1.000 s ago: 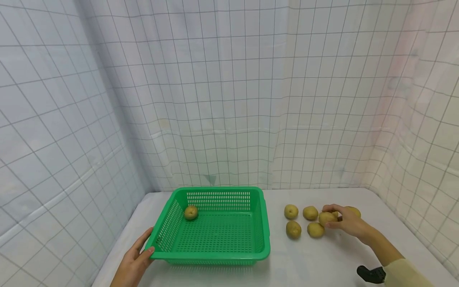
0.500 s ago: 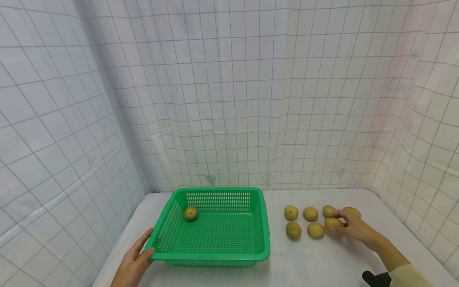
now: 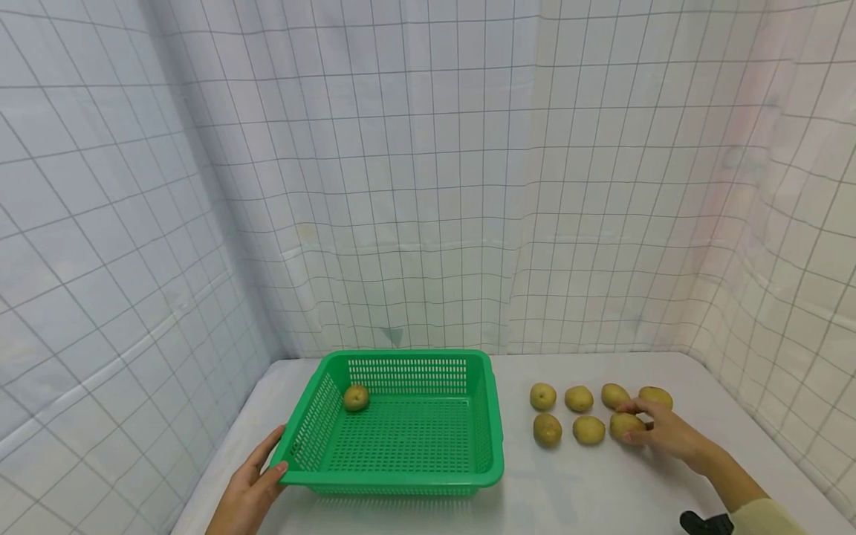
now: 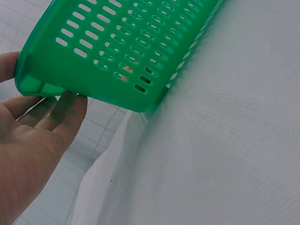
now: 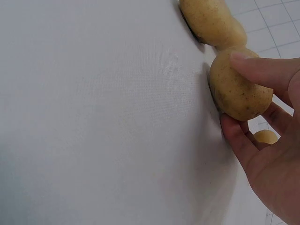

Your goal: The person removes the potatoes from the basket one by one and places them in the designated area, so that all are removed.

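A green plastic basket with slotted walls stands on the left half of the table. My left hand grips its near left corner; in the left wrist view the thumb lies on the rim and fingers sit beneath it. One potato lies inside, by the back left corner. To the right, my right hand holds another potato between thumb and fingers, low at the white tabletop. This potato is the rightmost of the front row, beside a neighbouring potato.
Several potatoes form two rough rows right of the basket, including a front-left potato and a far right potato. White gridded sheets wall the table at the back and sides. A black strap shows near the right sleeve.
My right hand has shifted the potato it holds rightward and nearer to me, uncovering a potato in the back row. The left hand and basket stay put.
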`<state>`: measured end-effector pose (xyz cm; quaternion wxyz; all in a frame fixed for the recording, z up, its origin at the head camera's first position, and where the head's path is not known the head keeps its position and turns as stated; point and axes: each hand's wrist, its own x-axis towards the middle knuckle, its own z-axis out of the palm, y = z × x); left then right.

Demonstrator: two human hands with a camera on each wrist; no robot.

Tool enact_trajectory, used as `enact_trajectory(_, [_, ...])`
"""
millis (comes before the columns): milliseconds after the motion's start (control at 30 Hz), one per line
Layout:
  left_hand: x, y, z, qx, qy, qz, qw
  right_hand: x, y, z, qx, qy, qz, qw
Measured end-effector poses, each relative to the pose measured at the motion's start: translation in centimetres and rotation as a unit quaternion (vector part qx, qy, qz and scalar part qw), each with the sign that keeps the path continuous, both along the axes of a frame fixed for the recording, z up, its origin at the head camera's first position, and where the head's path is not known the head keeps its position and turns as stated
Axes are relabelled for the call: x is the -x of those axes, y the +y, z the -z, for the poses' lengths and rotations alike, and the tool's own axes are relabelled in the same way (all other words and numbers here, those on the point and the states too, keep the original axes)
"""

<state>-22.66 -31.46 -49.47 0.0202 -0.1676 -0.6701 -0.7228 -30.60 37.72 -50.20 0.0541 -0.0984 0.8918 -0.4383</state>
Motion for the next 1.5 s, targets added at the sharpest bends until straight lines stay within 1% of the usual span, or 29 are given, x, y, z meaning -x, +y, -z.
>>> enact_trajectory(100, [0.0, 0.0, 0.0, 0.000, -0.001, -0.001, 1.0000, 0.0, 0.0, -0.1, 0.001, -0.008, 0.002, 1.0000])
enact_trajectory(200, [0.0, 0.0, -0.1, 0.003, -0.004, -0.002, 1.0000, 0.0, 0.0, -0.5, -0.002, -0.008, -0.007, 0.9999])
enact_trajectory(333, [0.0, 0.0, -0.1, 0.006, -0.008, -0.005, 0.9999, -0.1, 0.1, -0.9, -0.004, -0.018, -0.008, 0.9998])
enact_trajectory(467, [0.0, -0.1, -0.1, 0.005, -0.006, -0.001, 1.0000, 0.0, 0.3, -1.3, -0.009, -0.019, -0.010, 0.9997])
enact_trajectory(700, [0.0, -0.2, -0.1, 0.004, -0.003, 0.002, 1.0000, 0.2, 0.6, -1.7, 0.004, -0.019, -0.019, 0.9996])
enact_trajectory(867, [0.0, -0.2, -0.1, 0.006, -0.005, 0.001, 1.0000, 0.2, 0.8, -1.8, 0.002, -0.006, -0.018, 0.9998])
enact_trajectory(1100, [0.0, -0.1, 0.0, 0.003, -0.007, 0.002, 1.0000, 0.3, 1.0, -2.1, 0.000, 0.020, -0.036, 0.9992])
enact_trajectory(1167, [0.0, -0.1, 0.0, 0.003, -0.005, 0.002, 1.0000, 0.3, 1.1, -2.2, -0.005, 0.020, -0.030, 0.9993])
enact_trajectory(1267, [-0.1, -0.1, 0.0, 0.002, -0.001, 0.006, 1.0000, 0.3, 1.1, -2.5, -0.014, 0.016, -0.022, 0.9995])
enact_trajectory(1500, [0.0, -0.1, 0.0, 0.002, 0.003, 0.008, 1.0000, 0.5, 0.9, -3.7, -0.011, -0.006, -0.025, 0.9996])
